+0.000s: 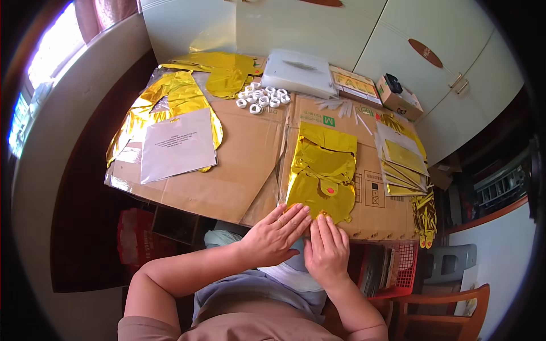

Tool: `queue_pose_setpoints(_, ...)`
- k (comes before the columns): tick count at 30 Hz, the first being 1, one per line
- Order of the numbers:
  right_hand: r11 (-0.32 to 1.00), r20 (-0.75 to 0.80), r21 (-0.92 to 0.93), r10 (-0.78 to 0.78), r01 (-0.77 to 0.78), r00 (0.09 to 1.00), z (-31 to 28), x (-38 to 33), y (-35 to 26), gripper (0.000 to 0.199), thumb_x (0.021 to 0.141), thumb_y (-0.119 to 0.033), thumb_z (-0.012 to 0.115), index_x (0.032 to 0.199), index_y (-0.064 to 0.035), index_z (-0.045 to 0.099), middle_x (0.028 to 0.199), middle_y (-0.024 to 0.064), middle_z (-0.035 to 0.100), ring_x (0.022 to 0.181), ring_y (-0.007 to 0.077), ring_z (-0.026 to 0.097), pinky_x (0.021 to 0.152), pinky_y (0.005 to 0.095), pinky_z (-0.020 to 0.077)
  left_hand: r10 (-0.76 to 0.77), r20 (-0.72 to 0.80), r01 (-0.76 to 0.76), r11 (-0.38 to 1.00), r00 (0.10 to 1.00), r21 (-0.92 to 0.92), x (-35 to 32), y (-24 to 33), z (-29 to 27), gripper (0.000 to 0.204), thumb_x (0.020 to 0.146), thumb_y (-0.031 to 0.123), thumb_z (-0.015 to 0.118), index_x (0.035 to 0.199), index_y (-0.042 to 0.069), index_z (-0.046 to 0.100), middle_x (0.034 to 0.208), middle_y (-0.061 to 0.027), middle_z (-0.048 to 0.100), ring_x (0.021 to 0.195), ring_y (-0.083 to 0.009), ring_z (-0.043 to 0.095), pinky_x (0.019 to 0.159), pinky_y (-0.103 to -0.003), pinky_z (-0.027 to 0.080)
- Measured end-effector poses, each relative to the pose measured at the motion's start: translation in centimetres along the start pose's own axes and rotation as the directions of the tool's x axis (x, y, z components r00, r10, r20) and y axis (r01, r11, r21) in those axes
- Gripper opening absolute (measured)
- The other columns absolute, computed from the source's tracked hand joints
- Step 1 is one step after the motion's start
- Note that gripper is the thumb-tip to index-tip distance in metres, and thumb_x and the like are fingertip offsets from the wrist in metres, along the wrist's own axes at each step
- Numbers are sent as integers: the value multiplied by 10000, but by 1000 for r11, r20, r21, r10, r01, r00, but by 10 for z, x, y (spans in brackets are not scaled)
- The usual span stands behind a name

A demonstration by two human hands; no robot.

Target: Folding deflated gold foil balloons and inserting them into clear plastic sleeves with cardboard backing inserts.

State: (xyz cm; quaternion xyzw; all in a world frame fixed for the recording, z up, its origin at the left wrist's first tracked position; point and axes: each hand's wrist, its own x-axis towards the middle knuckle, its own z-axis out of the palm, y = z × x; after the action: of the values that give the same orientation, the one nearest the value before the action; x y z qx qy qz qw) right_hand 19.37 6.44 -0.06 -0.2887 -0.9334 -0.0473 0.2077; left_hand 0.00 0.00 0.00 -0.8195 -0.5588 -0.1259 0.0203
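Note:
A gold foil balloon (pixel 323 159), deflated and folded into a flat strip with a small red spot on its tab, lies in front of me on the cardboard. My left hand (pixel 277 232) rests flat on its near left corner, fingers stretched out and side by side. Beside it, my right hand (pixel 327 249) lays straightened fingers on the near edge of the foil. Neither hand grips anything that I can see. The fingertips of both hands nearly meet, and the foil under them is hidden.
Cardboard (pixel 244 165) covers the table. On the left, a printed white sheet (pixel 178 145) lies over more gold foil (pixel 187 94). White tape rolls (pixel 263 98) and a stack of clear bags (pixel 298 74) are at the back. Packed foil pieces (pixel 402 162) lie right, above a red basket (pixel 405 267).

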Motion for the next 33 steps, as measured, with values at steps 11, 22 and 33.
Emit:
queue_pose_setpoints(11, 999, 57, -42, -29, 32, 998, -15, 5, 2, 501, 849, -215, 724, 1278, 24, 625, 1334, 187, 611, 1227, 340, 579, 1048, 485, 416, -57, 0, 57, 994, 998, -95, -3, 3, -7, 886, 885, 532, 664, 1539, 12, 371, 1622, -178, 349, 1530, -320, 284, 1241, -520, 174)
queue_pose_setpoints(22, 896, -111, 406, -148, 181, 983, -12, 194, 21, 129, 854, -196, 746, 899, -77, 721, 893, 90, 679, 860, 317, 638, 808, 438, 475, -76, 34, 78, 994, 997, -73, -8, 3, -4, 925, 917, 554, 612, 1586, 15, 269, 1656, -164, 285, 1544, -305, 252, 1243, -533, 157)
queue_pose_setpoints(33, 954, -33, 276, -108, 113, 994, 117, 326, 27, 176, 832, -211, 739, 899, -49, 730, 890, 116, 694, 823, 276, 689, 773, 396, 548, -22, 63, 24, 999, 998, -30, -1, 0, -8, 911, 904, 545, 627, 1574, 16, 308, 1648, -169, 301, 1538, -301, 269, 1239, -531, 170)
